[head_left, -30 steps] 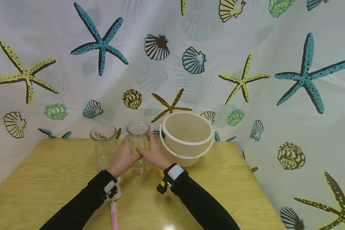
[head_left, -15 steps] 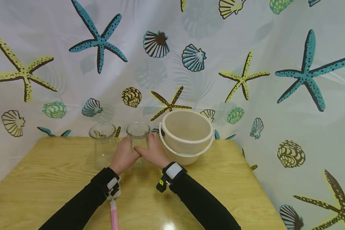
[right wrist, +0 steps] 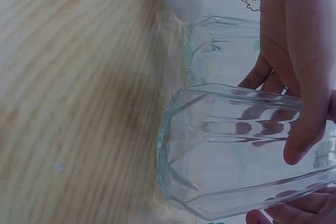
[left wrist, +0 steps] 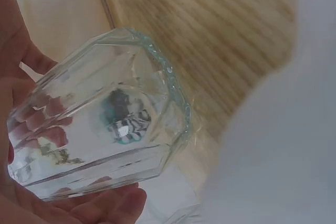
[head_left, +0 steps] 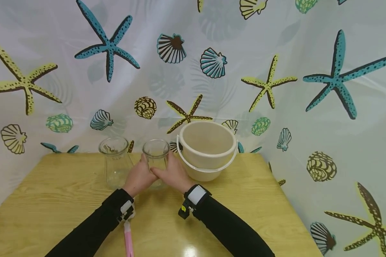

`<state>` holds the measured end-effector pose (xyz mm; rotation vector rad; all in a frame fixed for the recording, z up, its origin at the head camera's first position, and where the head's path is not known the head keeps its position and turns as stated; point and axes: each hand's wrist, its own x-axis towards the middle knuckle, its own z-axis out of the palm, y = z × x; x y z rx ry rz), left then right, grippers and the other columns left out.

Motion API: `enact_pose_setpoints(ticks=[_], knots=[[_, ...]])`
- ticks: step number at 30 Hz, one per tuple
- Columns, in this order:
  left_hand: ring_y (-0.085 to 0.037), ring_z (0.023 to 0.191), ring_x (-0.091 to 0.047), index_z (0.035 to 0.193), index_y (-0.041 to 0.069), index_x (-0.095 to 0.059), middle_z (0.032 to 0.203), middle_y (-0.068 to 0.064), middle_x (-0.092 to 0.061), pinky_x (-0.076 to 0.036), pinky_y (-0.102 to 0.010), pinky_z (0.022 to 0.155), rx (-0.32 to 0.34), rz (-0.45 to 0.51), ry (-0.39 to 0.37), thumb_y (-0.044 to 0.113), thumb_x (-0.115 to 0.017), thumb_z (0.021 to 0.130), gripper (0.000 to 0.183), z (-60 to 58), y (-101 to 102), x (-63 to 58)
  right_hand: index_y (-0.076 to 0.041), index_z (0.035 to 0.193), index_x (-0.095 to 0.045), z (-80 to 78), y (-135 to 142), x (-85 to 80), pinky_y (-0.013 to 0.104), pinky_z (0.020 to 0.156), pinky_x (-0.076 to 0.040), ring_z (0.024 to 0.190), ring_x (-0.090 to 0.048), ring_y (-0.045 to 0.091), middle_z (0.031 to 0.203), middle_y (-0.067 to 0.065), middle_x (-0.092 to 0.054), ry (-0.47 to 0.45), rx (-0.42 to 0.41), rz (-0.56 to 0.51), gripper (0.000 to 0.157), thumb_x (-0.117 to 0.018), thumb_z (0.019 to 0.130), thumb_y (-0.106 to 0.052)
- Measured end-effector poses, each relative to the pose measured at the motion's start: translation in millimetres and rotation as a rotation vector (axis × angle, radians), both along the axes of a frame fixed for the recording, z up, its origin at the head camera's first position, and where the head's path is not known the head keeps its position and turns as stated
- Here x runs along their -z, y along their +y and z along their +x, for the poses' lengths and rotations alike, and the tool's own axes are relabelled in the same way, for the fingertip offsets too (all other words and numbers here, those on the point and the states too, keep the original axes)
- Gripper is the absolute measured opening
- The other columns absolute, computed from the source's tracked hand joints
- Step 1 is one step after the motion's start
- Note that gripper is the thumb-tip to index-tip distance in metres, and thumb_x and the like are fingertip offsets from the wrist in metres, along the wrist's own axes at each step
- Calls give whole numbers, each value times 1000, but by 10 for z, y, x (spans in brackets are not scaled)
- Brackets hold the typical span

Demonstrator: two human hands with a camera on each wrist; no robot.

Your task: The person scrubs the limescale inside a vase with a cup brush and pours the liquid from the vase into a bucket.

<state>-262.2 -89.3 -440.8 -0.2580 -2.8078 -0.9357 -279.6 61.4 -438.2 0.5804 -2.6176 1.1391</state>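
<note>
Two hands are gripping a jar near the back of the table (head_left: 244, 207).
The left hand (head_left: 140, 179) and right hand (head_left: 174, 175) are curling round the glass jar (head_left: 157, 163) from either side — thumbs crossing close together on its near face, fingers wrapping behind. The jar is standing roughly upright between a second jar (head_left: 116, 169), on the left, and a white bucket (head_left: 209, 160), on the right; whether its base is touching the wood, I cannot tell. A pink handle (head_left: 128, 240) is lying nearer, beside the left sleeve (head_left: 93, 223).
</note>
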Motion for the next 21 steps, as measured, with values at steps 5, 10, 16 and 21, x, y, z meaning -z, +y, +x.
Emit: enact_pose_setpoints(ticks=[5,10,16,21], knots=[[-29,79,-63,146,-11,-3,115,-33,-58,-51,-40,59,53,54,-29,42,-72,79,110,81,19,29,-12,144,-31,127,38,23,37,80,-51,102,-53,12,125,7,-57,-28,12,-31,89,-71,76,-53],[-26,86,-62,150,-1,-4,120,-27,-59,-52,-41,64,83,71,21,48,-73,77,111,171,35,26,-15,145,-31,237,110,10,38,83,-50,106,-50,11,129,5,-55,-3,12,-32,89,-70,76,-56],[-19,92,-58,148,18,-24,124,-14,-59,-51,-41,70,113,142,48,46,-78,70,99,323,25,-21,-19,145,-31,377,203,-7,43,87,-48,113,-46,10,130,3,-54,26,-89,-84,84,-72,79,-48],[-19,95,-57,138,16,-39,121,-14,-60,-51,-40,71,103,140,9,48,-78,69,85,446,15,-48,-20,141,-37,500,230,-19,41,88,-48,111,-48,9,125,2,-58,68,-106,-47,75,-71,80,-48]])
